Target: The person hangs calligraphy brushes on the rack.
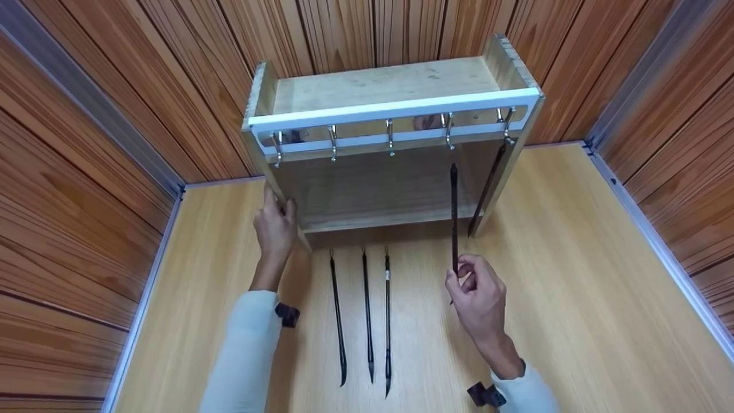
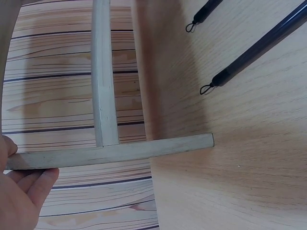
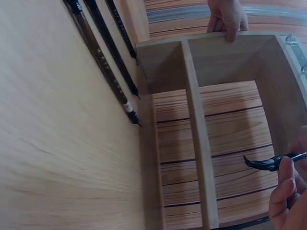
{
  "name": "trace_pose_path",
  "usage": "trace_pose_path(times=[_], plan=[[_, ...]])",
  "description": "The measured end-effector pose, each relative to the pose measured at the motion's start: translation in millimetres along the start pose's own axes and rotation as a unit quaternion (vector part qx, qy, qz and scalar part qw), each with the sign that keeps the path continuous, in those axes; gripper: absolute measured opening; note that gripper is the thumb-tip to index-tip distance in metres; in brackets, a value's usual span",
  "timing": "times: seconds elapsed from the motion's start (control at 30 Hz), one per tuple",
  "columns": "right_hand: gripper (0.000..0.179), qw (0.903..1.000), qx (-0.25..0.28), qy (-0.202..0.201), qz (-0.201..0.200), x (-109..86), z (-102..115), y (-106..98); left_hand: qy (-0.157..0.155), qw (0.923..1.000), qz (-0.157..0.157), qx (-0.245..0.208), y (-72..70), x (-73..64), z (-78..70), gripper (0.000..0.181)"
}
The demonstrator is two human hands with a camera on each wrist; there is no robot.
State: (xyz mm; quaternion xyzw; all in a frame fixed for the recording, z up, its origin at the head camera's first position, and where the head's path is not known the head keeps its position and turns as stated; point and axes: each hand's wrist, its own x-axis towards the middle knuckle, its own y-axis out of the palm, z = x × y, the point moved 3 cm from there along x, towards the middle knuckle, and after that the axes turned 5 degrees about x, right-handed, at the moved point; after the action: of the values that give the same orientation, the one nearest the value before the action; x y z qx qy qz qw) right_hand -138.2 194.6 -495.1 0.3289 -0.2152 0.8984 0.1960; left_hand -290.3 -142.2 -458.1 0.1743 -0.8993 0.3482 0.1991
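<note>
My right hand pinches a dark calligraphy brush low on its shaft. The brush stands nearly upright, its top end just below the fourth hook of the rack. In the right wrist view its black bristle tip sticks out beside the fingers. My left hand grips the left side panel of the wooden shelf, thumb on one face and fingers on the other. Another brush hangs from the rightmost hook.
Three more brushes, a left one, a middle one and a right one, lie side by side on the wooden table. A white hook rail runs along the shelf front. Wood-plank walls enclose the table.
</note>
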Motion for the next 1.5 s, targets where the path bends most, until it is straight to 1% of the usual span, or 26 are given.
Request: trace_pose_path(times=[0.17,0.3,0.47,0.63,0.87,0.97,1.2,1.5], plan=[[0.025,1.0,-0.001,-0.003,-0.006,9.4,1,1,0.012,0.9998,-0.007,0.014,0.2,-0.4,0.5,0.051],[0.026,1.0,-0.006,-0.003,-0.006,12.5,0,1,0.011,0.9998,-0.008,0.014,0.6,-0.6,0.8,0.051],[0.026,0.9998,-0.006,0.021,0.004,11.9,-1,3,0.01,0.9998,-0.008,0.012,0.5,0.3,-0.2,0.049],[0.026,0.9992,0.001,0.039,0.013,10.6,-1,5,0.002,1.0,-0.003,0.009,-0.1,0.4,-0.1,0.051],[0.026,0.9994,-0.001,0.033,0.015,8.3,0,5,0.002,1.0,0.001,0.004,-0.1,0.2,-0.2,0.05],[0.026,0.9994,0.0,0.031,0.014,8.1,-1,5,0.005,1.0,-0.003,0.004,0.4,0.2,0.6,0.049],[0.026,0.9995,0.004,0.029,0.012,9.5,1,3,0.025,0.9996,-0.015,0.001,1.3,-0.4,1.7,0.045],[0.025,0.9992,0.005,0.036,0.016,10.6,0,3,0.012,0.9999,-0.007,0.002,1.2,-1.3,0.8,0.048]])
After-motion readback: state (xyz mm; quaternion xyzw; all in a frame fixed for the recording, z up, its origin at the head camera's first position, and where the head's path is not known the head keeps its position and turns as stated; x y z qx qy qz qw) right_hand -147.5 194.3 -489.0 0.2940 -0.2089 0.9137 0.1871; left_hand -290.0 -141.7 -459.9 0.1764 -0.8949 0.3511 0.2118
